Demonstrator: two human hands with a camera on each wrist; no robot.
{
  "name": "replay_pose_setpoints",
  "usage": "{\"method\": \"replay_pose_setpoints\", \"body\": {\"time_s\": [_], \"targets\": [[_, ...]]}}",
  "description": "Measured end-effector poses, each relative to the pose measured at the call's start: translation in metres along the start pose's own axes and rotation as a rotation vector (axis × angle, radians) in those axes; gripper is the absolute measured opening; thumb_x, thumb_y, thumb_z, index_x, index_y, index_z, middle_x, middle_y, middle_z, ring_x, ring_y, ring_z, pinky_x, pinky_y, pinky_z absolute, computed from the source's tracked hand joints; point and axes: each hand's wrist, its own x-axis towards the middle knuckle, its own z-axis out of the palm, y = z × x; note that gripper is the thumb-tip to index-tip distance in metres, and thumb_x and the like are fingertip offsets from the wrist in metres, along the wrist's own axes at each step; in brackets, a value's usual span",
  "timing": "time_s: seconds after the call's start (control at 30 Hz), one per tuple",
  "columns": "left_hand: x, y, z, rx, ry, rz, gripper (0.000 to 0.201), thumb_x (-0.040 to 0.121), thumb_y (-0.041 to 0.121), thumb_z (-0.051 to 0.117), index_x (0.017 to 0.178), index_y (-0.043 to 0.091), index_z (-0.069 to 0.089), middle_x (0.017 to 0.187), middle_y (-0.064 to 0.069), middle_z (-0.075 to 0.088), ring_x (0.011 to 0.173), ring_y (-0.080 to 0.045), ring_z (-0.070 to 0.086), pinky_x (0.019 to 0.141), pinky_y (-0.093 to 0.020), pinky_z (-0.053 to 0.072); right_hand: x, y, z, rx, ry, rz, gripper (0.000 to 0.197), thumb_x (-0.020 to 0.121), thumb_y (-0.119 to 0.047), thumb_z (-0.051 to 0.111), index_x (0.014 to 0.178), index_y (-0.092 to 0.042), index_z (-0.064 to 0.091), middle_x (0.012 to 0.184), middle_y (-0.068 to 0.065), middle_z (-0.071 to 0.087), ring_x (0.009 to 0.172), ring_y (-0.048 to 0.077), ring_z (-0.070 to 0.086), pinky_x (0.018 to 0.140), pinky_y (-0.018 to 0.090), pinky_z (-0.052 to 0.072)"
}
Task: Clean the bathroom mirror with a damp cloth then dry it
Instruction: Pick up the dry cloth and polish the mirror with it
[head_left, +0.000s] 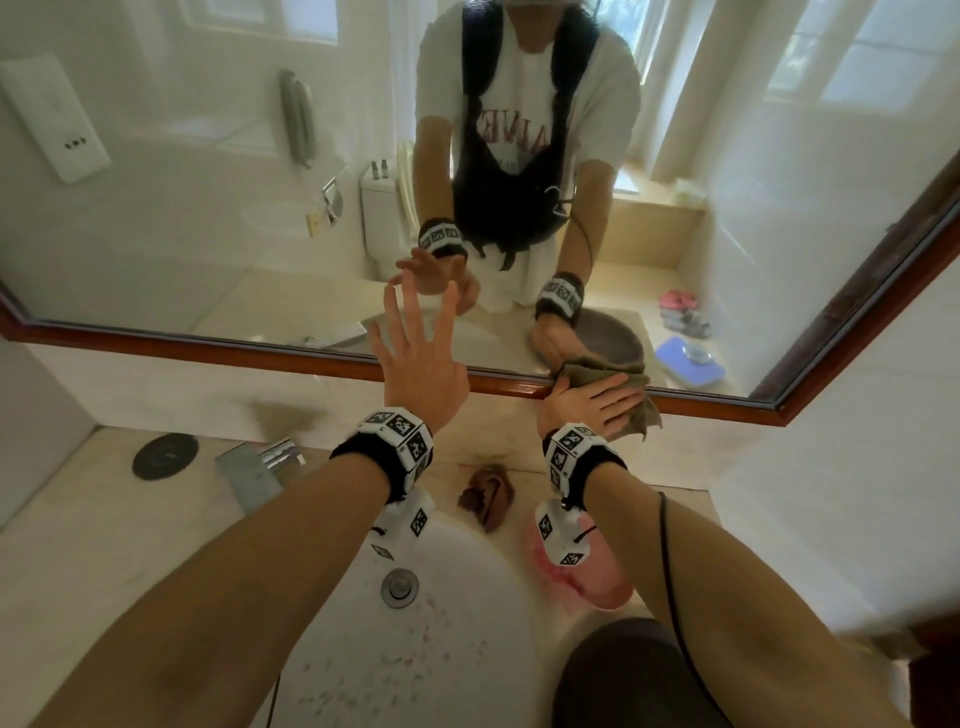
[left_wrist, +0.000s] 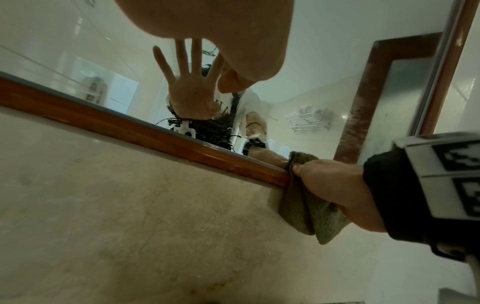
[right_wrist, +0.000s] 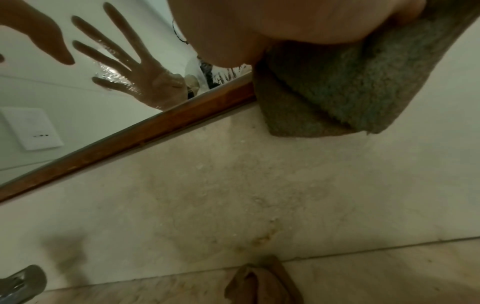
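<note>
The wall mirror (head_left: 197, 218) has a brown wooden frame (head_left: 249, 354) along its lower edge. My right hand (head_left: 592, 402) lies flat, fingers straight, on a grey-green cloth (head_left: 643, 415) and presses it against the frame's lower edge and the glass just above. The left wrist view shows that hand (left_wrist: 335, 189) with the cloth (left_wrist: 309, 216) folded under the palm. My left hand (head_left: 415, 358) is raised with fingers spread, holding nothing, its fingertips at the glass; I cannot tell if they touch. Smears show on the mirror (right_wrist: 52, 92) near its reflection.
A crumpled brown cloth (head_left: 485, 496) lies on the marble counter (head_left: 130, 545) behind the white basin (head_left: 467, 597). A chrome tap (head_left: 260, 462) stands to the left, next to a dark round cap (head_left: 165, 456). A pink object (head_left: 597, 587) sits under my right wrist.
</note>
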Motion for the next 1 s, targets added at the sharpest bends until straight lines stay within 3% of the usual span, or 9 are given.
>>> {"method": "replay_pose_setpoints", "body": {"time_s": [0.2,0.27,0.37,0.4,0.53,0.7,0.83,0.93,1.0], "targets": [[-0.002,-0.037,-0.006,0.015,-0.052,-0.046,0.099,0.080,0.019,0.055,0.156,0.032,-0.008,0.163,-0.019,-0.013,0.150,-0.041,-0.009,0.115,-0.068,0.012,-0.020,-0.020,0.017,-0.035,0.111,-0.022,0.085,0.080,-0.039,0.064,0.142,0.009,0.032,0.145,0.036,0.031,0.135,0.050,0.032,0.109,0.058,0.027],[-0.003,-0.044,-0.006,0.013,-0.073,-0.052,0.099,0.081,0.020,0.055,0.156,0.032,-0.008,0.163,-0.018,-0.015,0.150,-0.040,-0.010,0.116,-0.067,0.010,-0.024,-0.022,0.017,-0.038,0.110,-0.019,0.086,0.083,-0.037,0.066,0.144,0.009,0.028,0.148,0.036,0.026,0.138,0.049,0.026,0.112,0.057,0.021],[-0.003,-0.048,-0.006,-0.021,-0.087,-0.051,0.098,0.082,0.018,0.056,0.156,0.033,-0.006,0.163,-0.016,-0.017,0.150,-0.038,-0.013,0.116,-0.065,0.006,-0.033,-0.026,0.014,-0.035,0.008,-0.047,0.086,0.091,-0.039,0.056,0.149,0.006,0.011,0.154,0.033,0.008,0.144,0.045,0.008,0.117,0.053,0.006],[-0.003,-0.049,-0.006,-0.038,-0.092,-0.048,0.098,0.082,0.017,0.057,0.156,0.033,-0.005,0.163,-0.015,-0.019,0.150,-0.037,-0.015,0.117,-0.065,0.005,-0.039,-0.030,0.014,-0.033,-0.026,-0.061,0.086,0.090,-0.039,0.058,0.149,0.007,0.013,0.153,0.034,0.010,0.144,0.046,0.010,0.116,0.053,0.008],[-0.001,-0.053,-0.007,-0.065,-0.107,-0.027,0.098,0.082,0.019,0.055,0.156,0.033,-0.008,0.162,-0.016,-0.022,0.149,-0.038,-0.017,0.117,-0.066,0.004,-0.062,-0.048,0.030,-0.207,0.033,-0.136,0.088,0.071,-0.043,0.074,0.135,0.009,0.045,0.136,0.038,0.043,0.127,0.050,0.043,0.103,0.058,0.036],[0.002,-0.063,-0.011,-0.076,-0.111,-0.017,0.102,0.080,0.017,0.056,0.155,0.034,-0.010,0.161,-0.013,-0.025,0.149,-0.038,-0.017,0.116,-0.068,0.006,-0.112,-0.058,0.041,-0.343,-0.094,-0.357,0.066,0.083,-0.042,0.050,0.133,0.001,0.052,0.135,0.035,0.046,0.127,0.049,0.045,0.098,0.055,0.042],[0.004,-0.072,-0.012,-0.061,-0.095,-0.028,0.101,0.080,0.015,0.058,0.155,0.035,-0.008,0.161,-0.013,-0.024,0.149,-0.037,-0.016,0.116,-0.067,0.007,-0.120,-0.053,0.031,-0.423,-0.217,-0.519,0.061,0.080,-0.032,0.068,0.132,-0.003,0.054,0.134,0.034,0.048,0.125,0.048,0.047,0.098,0.053,0.044],[0.004,-0.071,-0.013,-0.058,-0.091,-0.024,0.101,0.080,0.015,0.059,0.154,0.035,-0.007,0.161,-0.013,-0.023,0.149,-0.038,-0.016,0.116,-0.067,0.007,-0.102,-0.035,0.015,-0.494,-0.221,-0.670,0.062,0.073,-0.026,0.075,0.129,-0.006,0.057,0.129,0.029,0.055,0.120,0.044,0.053,0.093,0.047,0.048],[0.003,-0.066,-0.014,-0.062,-0.093,-0.021,0.101,0.081,0.015,0.058,0.154,0.035,-0.008,0.161,-0.013,-0.024,0.149,-0.038,-0.017,0.116,-0.067,0.008,-0.085,-0.025,0.000,-0.501,-0.198,-0.788,0.060,0.075,-0.027,0.075,0.131,-0.013,0.057,0.135,0.020,0.055,0.125,0.036,0.052,0.093,0.041,0.049]]}}
